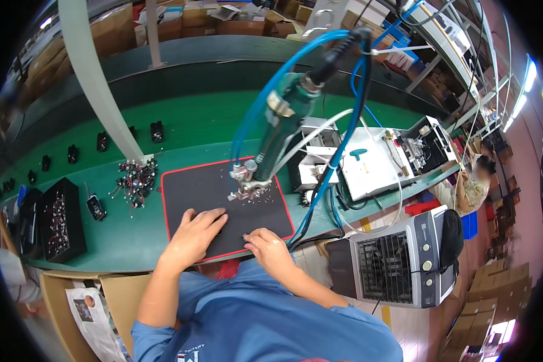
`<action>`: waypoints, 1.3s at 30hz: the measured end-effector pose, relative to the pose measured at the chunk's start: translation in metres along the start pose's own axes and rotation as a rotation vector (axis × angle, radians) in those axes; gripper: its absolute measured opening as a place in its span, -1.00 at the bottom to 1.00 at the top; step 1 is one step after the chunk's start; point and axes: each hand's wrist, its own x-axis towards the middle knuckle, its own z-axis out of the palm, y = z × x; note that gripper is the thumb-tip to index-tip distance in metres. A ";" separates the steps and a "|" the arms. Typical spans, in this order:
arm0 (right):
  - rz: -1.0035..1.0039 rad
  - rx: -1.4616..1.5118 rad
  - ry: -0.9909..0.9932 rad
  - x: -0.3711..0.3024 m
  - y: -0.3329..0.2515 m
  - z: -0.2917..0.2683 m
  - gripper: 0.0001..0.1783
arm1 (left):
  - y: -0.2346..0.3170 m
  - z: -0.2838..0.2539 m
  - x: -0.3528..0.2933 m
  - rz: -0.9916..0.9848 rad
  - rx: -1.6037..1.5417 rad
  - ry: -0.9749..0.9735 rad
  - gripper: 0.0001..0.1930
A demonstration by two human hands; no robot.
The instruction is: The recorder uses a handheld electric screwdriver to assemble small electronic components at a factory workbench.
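My left hand (196, 235) rests on a black mat (190, 187) with a red border, its fingers stretched out and lying flat. Across from it, my right hand (270, 248) is at the mat's near right part, thumb and fingertips pinched together. A tiny dark piece shows at those fingertips, too small to name. Above the mat hangs a green electric screwdriver (289, 105), its lower end inside a metal fixture (250, 181) with blue air hoses. Small pale bits, perhaps screws, are scattered beneath it.
Left on the green bench lie a pile of small wired parts (136, 184), a black device (95, 207) and a black bin (60, 220) of small parts. Several black units line the green belt (193, 133). A white machine (374, 163) stands right, an air cooler (398, 262) below it.
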 end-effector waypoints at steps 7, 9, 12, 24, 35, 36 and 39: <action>-0.024 -0.031 0.012 0.003 0.007 0.002 -0.85 | -0.008 -0.008 -0.011 0.013 0.040 -0.007 -0.55; -0.027 -0.026 0.039 0.003 0.008 0.004 -0.87 | -0.008 0.007 -0.017 -0.047 -0.062 0.156 -0.58; -0.025 -0.063 0.081 0.003 0.007 0.005 -0.91 | 0.005 0.032 -0.013 -0.189 -0.153 0.437 -0.65; -0.056 -0.024 0.114 0.002 0.010 0.009 -0.90 | -0.009 0.055 -0.006 -0.354 -0.240 0.398 -0.25; -0.126 0.123 0.041 0.024 -0.030 0.014 -0.88 | -0.005 0.045 -0.024 -0.309 -0.154 0.354 -0.05; -0.128 0.092 0.109 0.027 -0.032 0.015 -0.88 | -0.003 0.042 -0.015 -0.274 -0.172 0.304 -0.07; -0.068 0.054 0.176 0.035 -0.034 0.016 -0.84 | 0.000 0.055 -0.003 -0.211 -0.207 0.350 -0.10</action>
